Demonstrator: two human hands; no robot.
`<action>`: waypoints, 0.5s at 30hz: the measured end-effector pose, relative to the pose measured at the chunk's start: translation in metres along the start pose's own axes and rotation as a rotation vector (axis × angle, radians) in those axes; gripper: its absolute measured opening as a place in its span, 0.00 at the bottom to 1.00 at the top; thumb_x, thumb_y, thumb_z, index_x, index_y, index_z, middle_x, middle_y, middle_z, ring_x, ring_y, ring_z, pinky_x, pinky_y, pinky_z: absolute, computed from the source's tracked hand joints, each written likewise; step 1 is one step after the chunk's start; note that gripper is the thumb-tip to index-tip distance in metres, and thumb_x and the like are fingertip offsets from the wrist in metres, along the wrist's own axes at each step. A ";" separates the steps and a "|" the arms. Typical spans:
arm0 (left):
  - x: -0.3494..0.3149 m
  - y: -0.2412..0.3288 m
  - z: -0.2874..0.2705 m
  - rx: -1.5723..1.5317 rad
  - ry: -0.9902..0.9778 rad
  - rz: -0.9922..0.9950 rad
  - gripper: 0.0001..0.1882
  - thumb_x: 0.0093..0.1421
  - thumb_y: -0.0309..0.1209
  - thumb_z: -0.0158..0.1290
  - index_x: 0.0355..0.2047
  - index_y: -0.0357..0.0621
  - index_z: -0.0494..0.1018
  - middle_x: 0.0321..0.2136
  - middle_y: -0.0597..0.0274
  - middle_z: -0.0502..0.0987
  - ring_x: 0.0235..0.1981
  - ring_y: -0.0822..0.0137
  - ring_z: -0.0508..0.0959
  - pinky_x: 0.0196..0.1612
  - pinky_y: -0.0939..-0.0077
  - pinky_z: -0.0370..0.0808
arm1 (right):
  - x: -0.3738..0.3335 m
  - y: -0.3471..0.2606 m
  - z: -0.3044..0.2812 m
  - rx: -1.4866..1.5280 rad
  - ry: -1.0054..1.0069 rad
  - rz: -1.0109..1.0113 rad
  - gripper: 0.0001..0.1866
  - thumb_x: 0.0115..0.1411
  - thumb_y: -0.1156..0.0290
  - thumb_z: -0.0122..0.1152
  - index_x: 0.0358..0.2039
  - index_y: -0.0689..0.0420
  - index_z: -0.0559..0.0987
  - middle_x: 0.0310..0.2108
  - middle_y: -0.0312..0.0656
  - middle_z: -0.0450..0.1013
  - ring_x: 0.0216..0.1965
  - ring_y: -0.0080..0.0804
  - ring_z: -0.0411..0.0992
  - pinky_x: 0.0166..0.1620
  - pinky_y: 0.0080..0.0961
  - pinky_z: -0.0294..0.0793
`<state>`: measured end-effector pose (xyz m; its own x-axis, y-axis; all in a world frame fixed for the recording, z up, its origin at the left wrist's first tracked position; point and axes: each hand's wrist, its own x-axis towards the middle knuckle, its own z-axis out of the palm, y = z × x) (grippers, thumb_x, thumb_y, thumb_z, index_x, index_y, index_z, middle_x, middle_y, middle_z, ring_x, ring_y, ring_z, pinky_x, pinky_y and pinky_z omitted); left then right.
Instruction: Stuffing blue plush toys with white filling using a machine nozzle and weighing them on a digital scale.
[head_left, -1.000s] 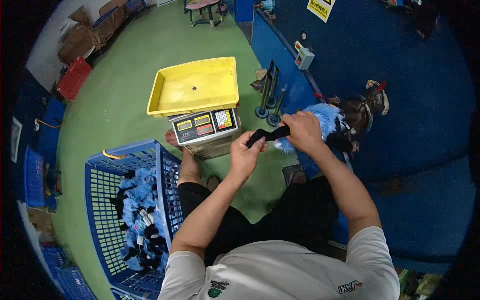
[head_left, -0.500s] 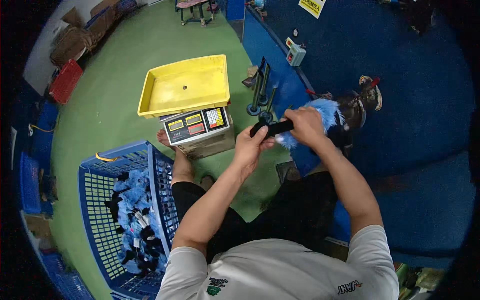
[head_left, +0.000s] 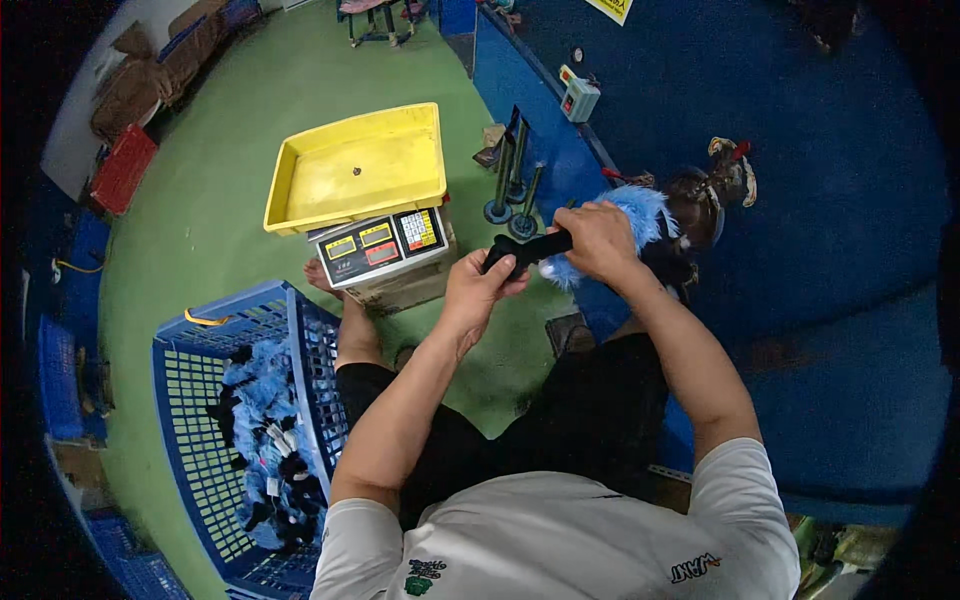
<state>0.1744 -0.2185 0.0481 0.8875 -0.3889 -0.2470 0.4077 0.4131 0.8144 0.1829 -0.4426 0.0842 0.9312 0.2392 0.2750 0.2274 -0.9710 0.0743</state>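
Note:
Between my hands stretches a black cloth limb (head_left: 542,247), its bulging far-left end pinched by the thumb and fingers of my left hand (head_left: 478,296). My right hand (head_left: 600,242) is closed around the limb's other end, against a blue furry plush skin (head_left: 650,214). That skin lies beside a dark rounded metal machine part (head_left: 697,205); whether it is fitted over it is hidden. Part of the blue fur also shows below my right hand. More blue and black plush pieces (head_left: 262,400) lie in a blue plastic basket (head_left: 300,370) at my left.
A yellow tray (head_left: 350,210) rests on a digital scale (head_left: 378,248) in front of me. Dark upright rods with round bases (head_left: 522,226) stand beside the blue machine panel (head_left: 505,75). A grey switch box (head_left: 580,100) is mounted there. A red crate (head_left: 122,170) sits far left.
The view has shifted slightly. My left hand has drawn a little to the left, and the black limb's end now bulges above its thumb. My right hand keeps its grip beside the blue fur.

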 end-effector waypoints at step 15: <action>0.014 0.008 -0.022 -0.022 -0.110 -0.022 0.07 0.64 0.21 0.53 0.43 0.34 0.71 0.30 0.56 0.78 0.29 0.67 0.82 0.35 0.79 0.82 | 0.000 0.009 0.001 0.012 0.053 -0.075 0.05 0.53 0.67 0.63 0.28 0.51 0.76 0.27 0.38 0.78 0.34 0.41 0.75 0.41 0.37 0.71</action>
<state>0.1951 -0.2029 0.0394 0.8500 -0.4855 -0.2044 0.4322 0.4208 0.7976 0.1857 -0.4513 0.0836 0.8952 0.3105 0.3197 0.2994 -0.9504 0.0847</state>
